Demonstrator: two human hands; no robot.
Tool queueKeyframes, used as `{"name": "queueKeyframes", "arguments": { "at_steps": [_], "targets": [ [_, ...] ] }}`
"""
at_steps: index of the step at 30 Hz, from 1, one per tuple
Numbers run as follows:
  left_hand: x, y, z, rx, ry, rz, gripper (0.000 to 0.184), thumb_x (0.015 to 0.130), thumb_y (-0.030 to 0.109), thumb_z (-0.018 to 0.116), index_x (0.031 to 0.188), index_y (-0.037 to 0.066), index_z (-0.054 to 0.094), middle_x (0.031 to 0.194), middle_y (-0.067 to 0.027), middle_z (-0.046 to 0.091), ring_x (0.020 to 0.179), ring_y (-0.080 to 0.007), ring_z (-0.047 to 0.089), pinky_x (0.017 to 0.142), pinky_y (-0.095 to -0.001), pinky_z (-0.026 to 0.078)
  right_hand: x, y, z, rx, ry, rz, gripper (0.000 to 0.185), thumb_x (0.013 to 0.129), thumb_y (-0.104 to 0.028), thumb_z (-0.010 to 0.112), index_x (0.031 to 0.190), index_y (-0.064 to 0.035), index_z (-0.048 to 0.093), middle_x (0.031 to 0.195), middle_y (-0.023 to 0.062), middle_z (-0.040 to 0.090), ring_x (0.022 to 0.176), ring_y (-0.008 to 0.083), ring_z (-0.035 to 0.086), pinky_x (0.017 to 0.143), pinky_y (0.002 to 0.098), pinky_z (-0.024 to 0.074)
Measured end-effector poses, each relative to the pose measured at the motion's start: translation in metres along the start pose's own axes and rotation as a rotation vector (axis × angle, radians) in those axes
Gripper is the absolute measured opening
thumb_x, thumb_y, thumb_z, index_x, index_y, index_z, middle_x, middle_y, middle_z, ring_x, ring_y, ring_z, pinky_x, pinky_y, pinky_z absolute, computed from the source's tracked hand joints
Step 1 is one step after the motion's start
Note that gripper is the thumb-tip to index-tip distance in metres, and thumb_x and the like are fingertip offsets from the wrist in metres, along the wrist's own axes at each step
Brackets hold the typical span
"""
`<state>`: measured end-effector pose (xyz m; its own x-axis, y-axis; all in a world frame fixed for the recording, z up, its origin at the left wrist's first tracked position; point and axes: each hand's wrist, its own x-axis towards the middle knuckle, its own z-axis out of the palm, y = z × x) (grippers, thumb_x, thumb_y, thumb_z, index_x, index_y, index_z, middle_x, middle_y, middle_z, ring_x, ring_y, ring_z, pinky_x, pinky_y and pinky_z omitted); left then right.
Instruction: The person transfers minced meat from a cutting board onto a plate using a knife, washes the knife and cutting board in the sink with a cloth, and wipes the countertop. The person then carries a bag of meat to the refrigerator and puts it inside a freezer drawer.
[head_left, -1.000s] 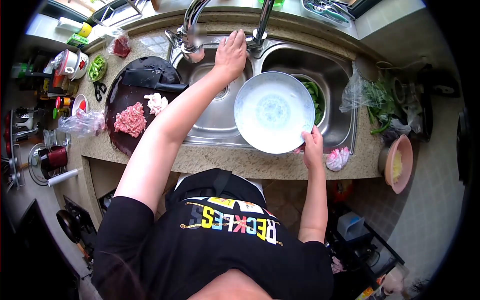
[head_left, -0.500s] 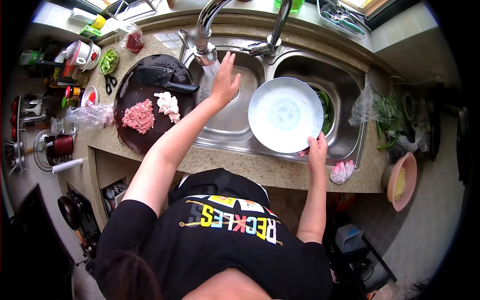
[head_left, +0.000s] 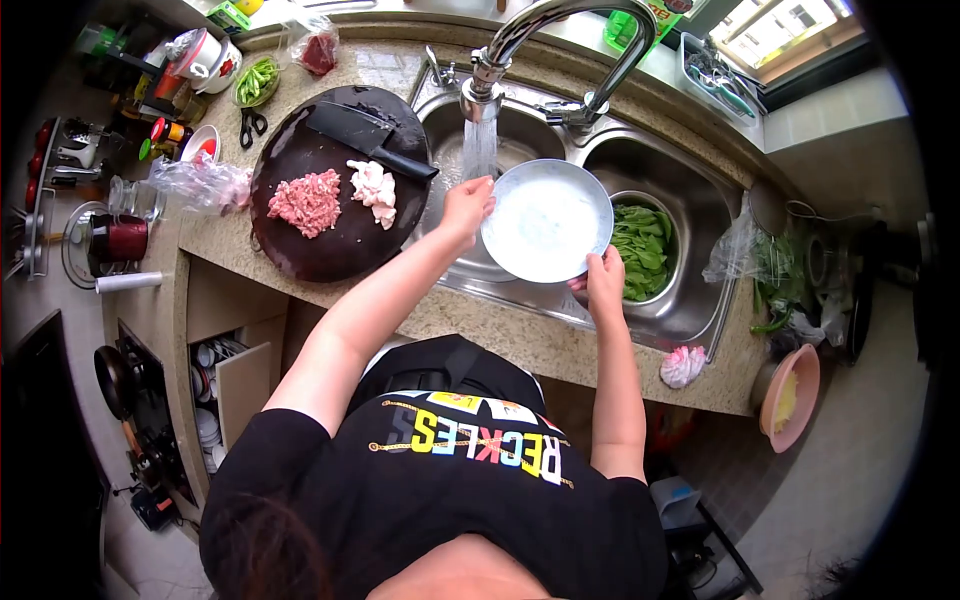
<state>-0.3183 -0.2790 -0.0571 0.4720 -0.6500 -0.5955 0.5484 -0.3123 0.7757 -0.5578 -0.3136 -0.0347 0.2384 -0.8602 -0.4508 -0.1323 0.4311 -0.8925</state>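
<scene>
A white plate [head_left: 548, 222] with a pale blue rim is held tilted over the sink's divider. On its lower right edge, my right hand [head_left: 604, 282] is closed, thumb on top. My left hand [head_left: 467, 210] has its fingers curled together at the plate's left rim; its fingertips are partly hidden. Just beyond that hand, water [head_left: 479, 150] runs from the faucet [head_left: 482, 95] into the left basin [head_left: 520, 135]. Behind the plate, in the right basin, a metal bowl [head_left: 672, 245] holds green leaves [head_left: 640, 240].
Left of the sink, a round dark cutting board [head_left: 330, 255] carries minced meat [head_left: 306, 203], pale fatty pieces [head_left: 374, 190] and a cleaver [head_left: 350, 128]. Scissors [head_left: 252, 127] lie beside it. A pink-and-white cloth [head_left: 683, 367] sits at the counter's front edge, near a pink basin [head_left: 806, 400].
My left hand has drawn back from the running water to the plate's left rim, its fingers now curled. The plate has shifted left, uncovering more of the leaves. The camera view has turned.
</scene>
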Motion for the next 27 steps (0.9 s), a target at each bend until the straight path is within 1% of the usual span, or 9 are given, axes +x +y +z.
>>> {"name": "queueKeyframes", "arguments": {
  "at_steps": [1, 2, 4, 9, 13, 16, 20, 24, 27],
  "targets": [
    [-0.008, -0.007, -0.008, 0.088, -0.068, 0.118, 0.035, 0.086, 0.016, 0.059, 0.117, 0.002, 0.055, 0.105, -0.0091, 0.060, 0.092, -0.0154, 0.058, 0.079, -0.0274, 0.047, 0.005, -0.001, 0.006, -0.001, -0.006, -0.002, 0.016, 0.084, -0.006, 0.039, 0.097, 0.0023, 0.046, 0.069, 0.0114, 0.058, 0.040, 0.0144, 0.053, 0.035, 0.0230, 0.0439],
    [-0.015, -0.014, -0.017, 0.085, -0.063, 0.119, 0.035, 0.086, 0.016, 0.059, 0.117, 0.002, 0.055, 0.105, -0.0091, 0.060, 0.092, -0.0154, 0.058, 0.079, -0.0274, 0.047, 0.008, -0.001, 0.014, -0.004, -0.030, 0.010, 0.017, 0.084, -0.006, 0.039, 0.098, 0.0025, 0.046, 0.071, 0.0119, 0.058, 0.042, 0.0152, 0.054, 0.036, 0.0234, 0.0447],
    [-0.037, -0.014, -0.032, 0.318, -0.055, 0.428, 0.040, 0.083, 0.010, 0.058, 0.121, -0.001, 0.052, 0.108, -0.0091, 0.058, 0.092, -0.0136, 0.057, 0.080, -0.0264, 0.046, 0.016, 0.001, 0.023, -0.012, -0.064, 0.021, 0.018, 0.084, -0.006, 0.039, 0.099, 0.0027, 0.045, 0.073, 0.0123, 0.058, 0.043, 0.0159, 0.054, 0.037, 0.0237, 0.0455],
    [-0.076, -0.001, -0.059, 0.549, -0.011, 0.554, 0.040, 0.080, 0.005, 0.056, 0.120, 0.005, 0.053, 0.107, -0.0102, 0.055, 0.085, -0.0114, 0.057, 0.077, -0.0245, 0.046, 0.035, 0.022, 0.046, 0.131, -0.196, 0.201, 0.022, 0.085, -0.008, 0.041, 0.104, 0.0030, 0.044, 0.078, 0.0122, 0.059, 0.052, 0.0168, 0.059, 0.043, 0.0239, 0.0490],
    [-0.096, -0.001, -0.059, 0.446, 0.018, 0.573, 0.036, 0.078, 0.000, 0.053, 0.114, 0.005, 0.057, 0.102, -0.0098, 0.053, 0.081, -0.0122, 0.057, 0.067, -0.0229, 0.049, 0.033, 0.038, 0.058, 0.207, -0.216, 0.282, 0.025, 0.086, -0.008, 0.044, 0.109, 0.0017, 0.044, 0.083, 0.0118, 0.060, 0.057, 0.0179, 0.060, 0.047, 0.0242, 0.0516],
    [-0.096, -0.008, -0.069, 0.535, 0.009, 0.544, 0.035, 0.078, 0.001, 0.054, 0.113, 0.005, 0.057, 0.102, -0.0095, 0.054, 0.080, -0.0124, 0.057, 0.066, -0.0232, 0.049, 0.037, 0.046, 0.061, 0.189, -0.261, 0.300, 0.028, 0.086, -0.006, 0.043, 0.113, 0.0008, 0.042, 0.087, 0.0117, 0.059, 0.060, 0.0184, 0.060, 0.049, 0.0255, 0.0535],
    [-0.085, -0.030, -0.085, 0.552, -0.039, 0.535, 0.037, 0.081, 0.001, 0.055, 0.118, 0.003, 0.053, 0.103, -0.0076, 0.054, 0.083, -0.0114, 0.058, 0.071, -0.0226, 0.048, 0.037, 0.054, 0.070, 0.266, -0.242, 0.178, 0.029, 0.085, -0.004, 0.042, 0.113, 0.0005, 0.040, 0.096, 0.0137, 0.057, 0.064, 0.0210, 0.061, 0.049, 0.0270, 0.0546],
    [-0.081, -0.033, -0.087, 0.471, -0.119, 0.346, 0.037, 0.082, 0.003, 0.052, 0.119, 0.003, 0.052, 0.104, -0.0076, 0.053, 0.084, -0.0133, 0.059, 0.072, -0.0241, 0.049, 0.041, 0.051, 0.078, 0.260, -0.150, 0.023, 0.027, 0.086, -0.005, 0.042, 0.112, 0.0016, 0.040, 0.098, 0.0134, 0.054, 0.071, 0.0203, 0.060, 0.051, 0.0284, 0.0559],
    [-0.075, -0.035, -0.081, 0.405, -0.173, 0.220, 0.038, 0.083, 0.003, 0.052, 0.121, 0.002, 0.050, 0.105, -0.0086, 0.052, 0.085, -0.0145, 0.059, 0.072, -0.0245, 0.050, 0.048, 0.048, 0.076, 0.142, -0.107, -0.089, 0.027, 0.088, -0.005, 0.041, 0.114, 0.0019, 0.039, 0.100, 0.0147, 0.056, 0.066, 0.0209, 0.061, 0.051, 0.0276, 0.0551]
  ]
}}
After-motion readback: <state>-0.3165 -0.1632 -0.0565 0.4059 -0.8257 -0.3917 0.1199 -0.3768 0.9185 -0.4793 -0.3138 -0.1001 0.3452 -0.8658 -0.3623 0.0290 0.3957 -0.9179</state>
